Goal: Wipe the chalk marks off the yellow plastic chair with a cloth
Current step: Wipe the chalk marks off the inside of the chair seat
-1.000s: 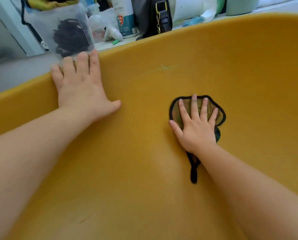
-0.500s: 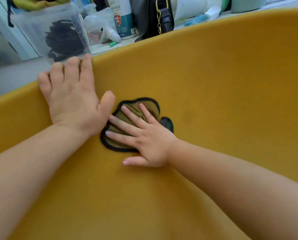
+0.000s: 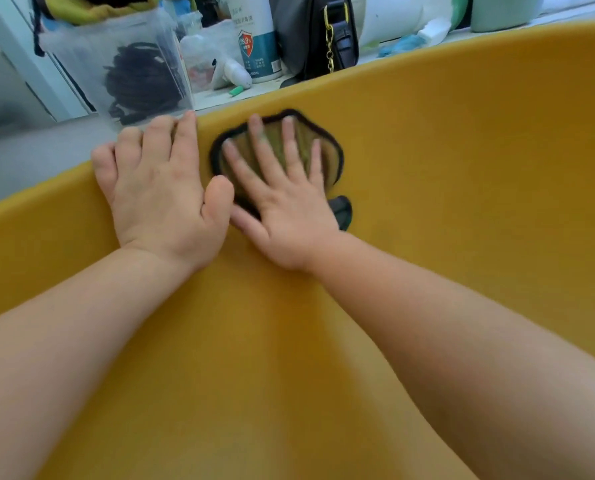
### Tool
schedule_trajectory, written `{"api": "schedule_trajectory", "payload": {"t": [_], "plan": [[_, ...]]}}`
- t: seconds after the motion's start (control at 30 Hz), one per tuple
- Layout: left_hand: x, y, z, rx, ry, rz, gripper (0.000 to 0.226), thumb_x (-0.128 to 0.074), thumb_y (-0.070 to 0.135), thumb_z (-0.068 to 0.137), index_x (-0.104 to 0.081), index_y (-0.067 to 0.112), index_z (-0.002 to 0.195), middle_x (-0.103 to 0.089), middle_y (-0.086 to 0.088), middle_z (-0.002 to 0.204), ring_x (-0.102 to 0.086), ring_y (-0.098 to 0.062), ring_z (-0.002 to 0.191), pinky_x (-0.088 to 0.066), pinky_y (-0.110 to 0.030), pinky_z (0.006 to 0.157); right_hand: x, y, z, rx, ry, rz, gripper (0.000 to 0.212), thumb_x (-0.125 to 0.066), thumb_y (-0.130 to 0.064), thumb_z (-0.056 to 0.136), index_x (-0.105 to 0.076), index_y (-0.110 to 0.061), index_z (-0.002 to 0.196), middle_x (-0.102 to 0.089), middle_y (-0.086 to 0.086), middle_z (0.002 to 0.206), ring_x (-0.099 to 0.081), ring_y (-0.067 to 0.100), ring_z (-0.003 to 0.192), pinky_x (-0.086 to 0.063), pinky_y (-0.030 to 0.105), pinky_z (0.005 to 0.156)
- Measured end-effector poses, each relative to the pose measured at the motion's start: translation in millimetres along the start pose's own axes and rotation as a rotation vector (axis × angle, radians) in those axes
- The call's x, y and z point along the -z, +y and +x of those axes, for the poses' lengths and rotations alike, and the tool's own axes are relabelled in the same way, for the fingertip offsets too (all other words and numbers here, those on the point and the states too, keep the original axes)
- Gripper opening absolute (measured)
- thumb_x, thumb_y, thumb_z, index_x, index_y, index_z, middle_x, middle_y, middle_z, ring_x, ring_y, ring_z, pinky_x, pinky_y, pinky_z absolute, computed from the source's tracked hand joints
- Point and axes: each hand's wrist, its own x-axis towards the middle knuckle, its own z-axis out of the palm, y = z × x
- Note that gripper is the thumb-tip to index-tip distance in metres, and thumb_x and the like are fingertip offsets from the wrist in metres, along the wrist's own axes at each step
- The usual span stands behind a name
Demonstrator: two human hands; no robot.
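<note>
Now the right hand [image 3: 289, 216] is pressing the cloth [image 3: 277, 142] flat against the inner face of the yellow plastic chair [image 3: 462, 168]. Its fingers [image 3: 266, 150] are lying straight and spread; they are not curling around anything, so this hand is open and is only pushing on the cloth. The cloth is olive with a dark border. It is showing between the fingers and past the fingertips, just under the chair's top edge, and a small dark corner is sticking out below the little-finger side of the palm. The hand and the cloth are looking a little blurred.

Just beside the right thumb, the left hand [image 3: 157, 195] is holding the top edge of the chair. Its four fingers are bending over the edge and its thumb is lying on the inner face, next to the cloth's border, so it is gripping the chair.

Beyond both hands, behind the chair's edge, a clear plastic box [image 3: 81, 57] with black cords inside is standing, and further to the right side a white bottle [image 3: 258, 39] and a black bag [image 3: 316, 32] are standing close together.
</note>
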Motion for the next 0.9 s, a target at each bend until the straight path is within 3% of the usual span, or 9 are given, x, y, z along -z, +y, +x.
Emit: {"api": "schedule_trajectory", "payload": {"t": [0.13, 0.23, 0.33, 0.43, 0.5, 0.57, 0.7, 0.8, 0.9], "plan": [[2.2, 2.6, -0.1, -0.001, -0.007, 0.002, 0.076, -0.028, 0.045, 0.08, -0.036, 0.01, 0.147, -0.043, -0.013, 0.139, -0.038, -0.036, 0.121, -0.022, -0.048, 0.102, -16.4, -6.5, -74.5, 0.352, -0.146, -0.008, 0.074, -0.026, -0.071, 0.098, -0.018, -0.035, 0.162, -0.007, 0.0, 0.172, 0.007, 0.037, 0.157, 0.001, 0.066, 0.122], [3.8, 0.5, -0.3, -0.006, -0.024, 0.012, 0.077, -0.026, 0.046, 0.08, -0.035, 0.009, 0.147, -0.042, -0.014, 0.139, -0.037, -0.037, 0.121, -0.023, -0.049, 0.103, -19.7, 41.7, -119.3, 0.427, -0.269, -0.088, 0.074, -0.029, -0.075, 0.097, -0.016, -0.042, 0.161, -0.004, -0.006, 0.171, 0.005, 0.032, 0.158, 0.001, 0.064, 0.123], [4.7, -0.2, -0.3, -0.004, -0.038, 0.023, 0.077, -0.026, 0.046, 0.08, -0.034, 0.009, 0.147, -0.042, -0.014, 0.14, -0.037, -0.037, 0.121, -0.024, -0.051, 0.104, -1.8, 115.8, -117.7, 0.144, -0.239, -0.231, 0.074, -0.018, -0.078, 0.095, -0.005, -0.045, 0.16, -0.004, -0.001, 0.171, 0.003, 0.037, 0.157, -0.001, 0.068, 0.121], [3.9, 3.0, -0.4, -0.004, -0.057, 0.034, 0.079, -0.025, 0.049, 0.079, -0.034, 0.009, 0.148, -0.042, -0.014, 0.139, -0.037, -0.038, 0.121, -0.024, -0.051, 0.104, 27.2, 159.7, -84.6, -0.408, -0.129, -0.296, 0.075, -0.006, -0.078, 0.096, 0.009, -0.042, 0.16, 0.019, 0.003, 0.17, 0.02, 0.036, 0.155, 0.013, 0.066, 0.12], [3.6, 3.3, -0.2, -0.001, -0.054, 0.037, 0.079, -0.026, 0.049, 0.08, -0.034, 0.01, 0.147, -0.042, -0.014, 0.138, -0.037, -0.038, 0.121, -0.024, -0.051, 0.104, 29.3, 141.7, -52.6, -0.685, -0.041, -0.187, 0.078, -0.004, -0.077, 0.095, 0.01, -0.038, 0.161, 0.024, 0.006, 0.169, 0.023, 0.039, 0.154, 0.013, 0.07, 0.118], [3.7, 1.7, -0.1, 0.005, -0.057, 0.036, 0.079, -0.026, 0.049, 0.08, -0.034, 0.01, 0.148, -0.042, -0.014, 0.139, -0.037, -0.037, 0.121, -0.024, -0.051, 0.104, 17.6, 94.9, -25.3, -0.751, -0.01, -0.025, 0.086, -0.004, -0.078, 0.09, 0.01, -0.033, 0.162, 0.022, 0.009, 0.169, 0.021, 0.043, 0.153, 0.008, 0.074, 0.116], [1.8, 0.8, 0.6, 0.021, -0.066, 0.037, 0.083, -0.026, 0.05, 0.077, -0.033, 0.01, 0.148, -0.041, -0.014, 0.142, -0.037, -0.038, 0.123, -0.023, -0.053, 0.106, -8.9, -5.3, -33.4, -0.383, -0.154, 0.135, 0.086, -0.011, -0.08, 0.089, 0.007, -0.037, 0.161, 0.024, 0.001, 0.169, 0.026, 0.039, 0.152, 0.012, 0.07, 0.117], [2.7, 3.8, -0.1, 0.014, -0.079, 0.028, 0.082, -0.026, 0.049, 0.076, -0.032, 0.01, 0.148, -0.04, -0.014, 0.142, -0.036, -0.039, 0.122, -0.021, -0.053, 0.106, -10.0, -70.5, -96.6, -0.031, -0.34, 0.204, 0.081, -0.01, -0.08, 0.093, -0.004, -0.039, 0.162, 0.019, -0.002, 0.17, 0.031, 0.036, 0.151, 0.011, 0.07, 0.117], [6.4, 2.7, -1.8, 0.004, -0.093, 0.035, 0.08, -0.026, 0.048, 0.079, -0.031, 0.01, 0.149, -0.04, -0.014, 0.141, -0.036, -0.039, 0.122, -0.021, -0.052, 0.106, 2.7, -102.2, -164.6, 0.229, -0.587, 0.312, 0.076, -0.021, -0.077, 0.096, -0.001, -0.044, 0.161, 0.022, -0.012, 0.167, 0.037, 0.026, 0.149, 0.024, 0.061, 0.116]]}}
